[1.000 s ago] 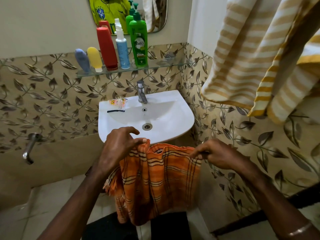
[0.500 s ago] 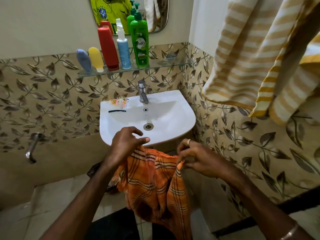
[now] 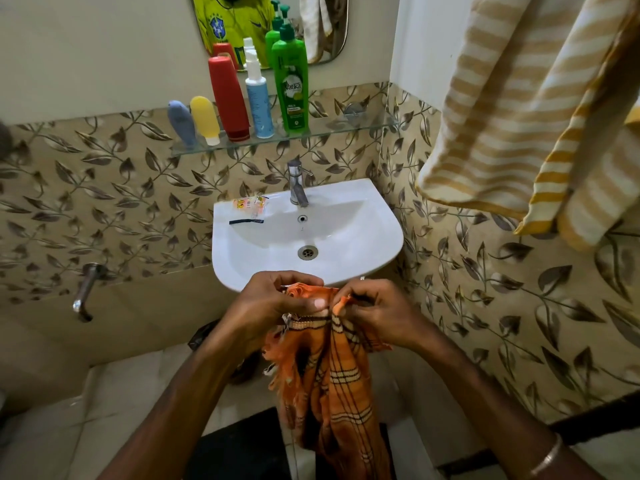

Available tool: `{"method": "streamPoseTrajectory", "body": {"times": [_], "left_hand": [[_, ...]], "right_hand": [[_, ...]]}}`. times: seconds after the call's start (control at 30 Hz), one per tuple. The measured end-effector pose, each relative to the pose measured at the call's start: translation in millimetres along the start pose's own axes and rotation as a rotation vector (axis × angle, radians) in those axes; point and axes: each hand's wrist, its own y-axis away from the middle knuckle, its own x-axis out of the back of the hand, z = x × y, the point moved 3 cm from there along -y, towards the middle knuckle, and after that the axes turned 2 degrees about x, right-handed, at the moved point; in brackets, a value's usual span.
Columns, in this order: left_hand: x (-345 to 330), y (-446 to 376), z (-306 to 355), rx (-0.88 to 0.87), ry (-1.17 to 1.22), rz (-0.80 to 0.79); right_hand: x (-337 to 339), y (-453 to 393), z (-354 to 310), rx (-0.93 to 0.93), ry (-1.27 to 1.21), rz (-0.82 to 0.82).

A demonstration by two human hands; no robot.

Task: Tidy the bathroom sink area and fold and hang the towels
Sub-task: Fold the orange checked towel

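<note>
**With Both Corners Pinched Together, the Fold Could Still Slip**

While the orange checked towel (image 3: 332, 375) hangs in front of the person, just below the front rim of the sink (image 3: 388, 237), its top edge is gathered between two hands held close together. The left hand (image 3: 273, 306) has its fingers curled round a bunched part of the upper edge; the right hand (image 3: 377, 313) pinches a corner beside it, the two hands nearly touching. Below them the cloth drops in one narrow, rumpled column toward the floor, with a frayed edge showing on its left side.

The likeliest trouble, as I judge it, is an uneven fold: the corners look crumpled rather than matched, so the halves may hang askew once the towel is draped. Passing both corners into one hand could let one slip, and the cloth would fall to the floor, which may be damp. The long hanging end could also brush the sink's underside or catch on the dark object partly hidden behind the left forearm.

Further out, a small wrapper (image 3: 250, 205) and a thin black strip (image 3: 246, 221) lie on the sink's back left ledge, so tidying there seems not yet done. A striped yellow towel (image 3: 519, 109) hangs loosely at the upper right, bunched and uneven; draping the orange one beside it could drag it down. Bottles stand on the glass shelf (image 3: 346, 131) above the tap (image 3: 297, 183), and a careless lift could knock them.
</note>
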Motion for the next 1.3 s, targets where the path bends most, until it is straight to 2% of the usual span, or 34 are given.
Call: {"method": "streamPoseTrajectory", "body": {"times": [0.13, 0.3, 0.47, 0.67, 0.87, 1.03, 1.17, 1.3], "left_hand": [[8.7, 2.5, -7.8, -0.044, 0.041, 0.117], [-3.0, 5.3, -5.4, -0.147, 0.054, 0.191], [-17.2, 5.1, -3.9, -0.218, -0.028, 0.113], [-30.9, 5.8, -2.2, -0.292, -0.100, 0.006], [-35.5, 8.7, -1.5, -0.325, -0.143, -0.105], [-32.4, 4.6, 1.3, -0.382, -0.230, 0.015], [-27.0, 2.1, 5.0, -0.405, -0.284, 0.018], [-22.2, 3.2, 8.8, -0.399, -0.201, 0.049]], "right_hand": [[6.6, 0.4, 5.5, 0.004, 0.015, 0.031], [6.7, 4.9, 2.8, 0.099, 0.137, 0.071], [5.7, 6.3, -5.2, 0.145, 0.091, 0.076], [3.1, 1.7, -4.2, 0.133, 0.144, 0.185], [2.4, -5.0, -7.0, 0.158, 0.285, 0.216], [3.1, -11.0, -7.3, 0.143, 0.325, 0.250], [6.4, -11.4, -3.7, 0.062, 0.213, 0.254], [8.9, -10.5, 1.9, -0.001, 0.111, 0.175]]}}
